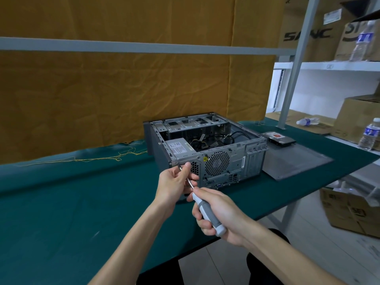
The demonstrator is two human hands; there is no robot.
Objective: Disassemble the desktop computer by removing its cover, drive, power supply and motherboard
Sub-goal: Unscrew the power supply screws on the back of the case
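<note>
While right fingers [202,220] clench the screwdriver [207,212] handle, left fingers [186,171] pinch its shaft.

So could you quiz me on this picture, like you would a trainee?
1. True or false: the side cover is already off the computer case.
2. Which hand grips the screwdriver handle: A left, B right?
3. Fill in: the screwdriver tip meets a ____ at the case's rear corner.

Key: 1 true. 2 B, the right hand; the left hand fingers steady the shaft. 3 screw.
</note>
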